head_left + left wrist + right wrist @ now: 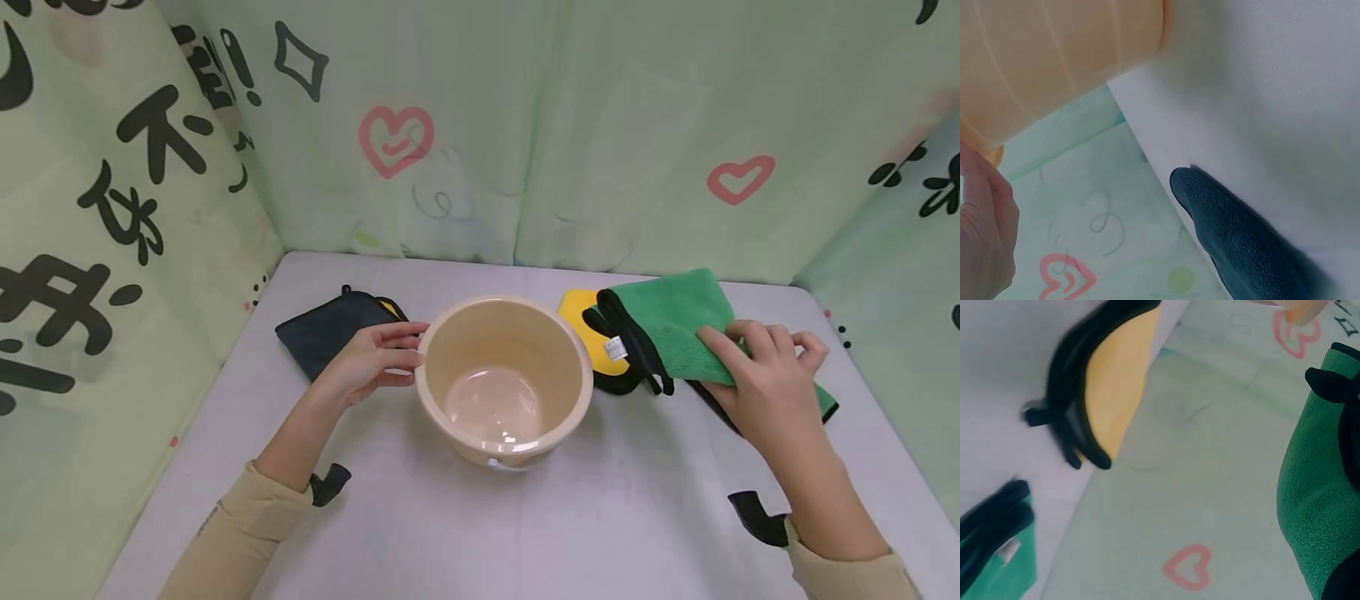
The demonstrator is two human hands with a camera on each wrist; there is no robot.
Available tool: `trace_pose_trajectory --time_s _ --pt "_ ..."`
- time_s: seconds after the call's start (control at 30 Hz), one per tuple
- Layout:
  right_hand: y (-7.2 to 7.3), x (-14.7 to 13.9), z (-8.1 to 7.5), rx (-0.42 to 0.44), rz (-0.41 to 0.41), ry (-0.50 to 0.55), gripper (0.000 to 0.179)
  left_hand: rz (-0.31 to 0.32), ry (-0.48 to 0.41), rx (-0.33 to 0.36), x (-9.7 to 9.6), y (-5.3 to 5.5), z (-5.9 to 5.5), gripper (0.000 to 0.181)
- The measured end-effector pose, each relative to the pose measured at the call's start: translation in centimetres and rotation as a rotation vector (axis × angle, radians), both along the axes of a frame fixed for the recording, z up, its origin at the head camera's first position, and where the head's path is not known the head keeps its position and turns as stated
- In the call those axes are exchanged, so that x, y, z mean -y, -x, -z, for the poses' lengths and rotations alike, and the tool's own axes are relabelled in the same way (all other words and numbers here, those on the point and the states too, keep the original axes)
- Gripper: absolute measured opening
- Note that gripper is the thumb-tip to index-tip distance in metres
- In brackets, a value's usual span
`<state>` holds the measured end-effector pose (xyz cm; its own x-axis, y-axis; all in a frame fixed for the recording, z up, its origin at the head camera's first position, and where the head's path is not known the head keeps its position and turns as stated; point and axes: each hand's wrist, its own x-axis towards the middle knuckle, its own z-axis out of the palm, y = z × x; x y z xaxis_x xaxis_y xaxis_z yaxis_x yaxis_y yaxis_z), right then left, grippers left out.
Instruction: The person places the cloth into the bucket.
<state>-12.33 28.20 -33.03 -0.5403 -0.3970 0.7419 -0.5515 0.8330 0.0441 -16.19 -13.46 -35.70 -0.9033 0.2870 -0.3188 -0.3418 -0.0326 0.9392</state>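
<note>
A beige bucket (491, 333) stands mid-table with its opening toward the head camera. My left hand (375, 364) is at the bucket's left rim, its extended fingers touching the outside; the left wrist view shows those fingers beside the bucket wall (1054, 56). With thumb and fingers, my right hand (776, 387) pinches a folded green towel (678, 312) with black edging, raised over the right side of the table. Another green towel (827, 403) lies beneath that hand, mostly hidden. Between bucket and raised towel shows a yellow towel (581, 312) with black edging.
A dark navy towel (322, 329) lies left of the bucket, with a bit of yellow at its far edge. The white tabletop (480, 533) extends in front. Printed curtains (600, 125) enclose the table's back and sides.
</note>
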Motion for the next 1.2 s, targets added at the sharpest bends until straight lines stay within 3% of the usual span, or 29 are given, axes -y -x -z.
trace_pose_trajectory --time_s 0.17,0.27,0.33,0.43,0.57,0.87,1.2 --pt "0.8 1.8 -0.7 -0.009 -0.055 -0.008 0.04 -0.002 0.013 0.009 -0.1 0.1 0.0 0.053" --pt "1.2 3.2 -0.8 -0.006 -0.1 -0.033 0.024 -0.001 0.026 0.011 -0.1 0.1 0.0 0.052" --pt "1.4 4.1 -0.8 0.001 -0.119 -0.065 0.029 0.005 0.03 0.007 0.0 0.2 0.0 0.052" --pt "1.7 5.6 -0.8 0.022 -0.163 -0.105 0.055 0.01 0.029 0.003 0.0 0.1 0.0 0.052" --pt "2.1 7.5 -0.5 0.026 -0.227 -0.129 0.061 0.015 0.031 -0.002 0.1 0.1 0.0 0.052" --pt "2.7 10.5 0.2 0.051 -0.299 -0.213 0.062 0.009 0.053 -0.008 0.1 0.2 0.1 0.051" --pt "3.0 12.6 0.5 0.136 -0.306 -0.371 0.054 -0.003 0.046 0.002 0.0 0.2 0.1 0.052"
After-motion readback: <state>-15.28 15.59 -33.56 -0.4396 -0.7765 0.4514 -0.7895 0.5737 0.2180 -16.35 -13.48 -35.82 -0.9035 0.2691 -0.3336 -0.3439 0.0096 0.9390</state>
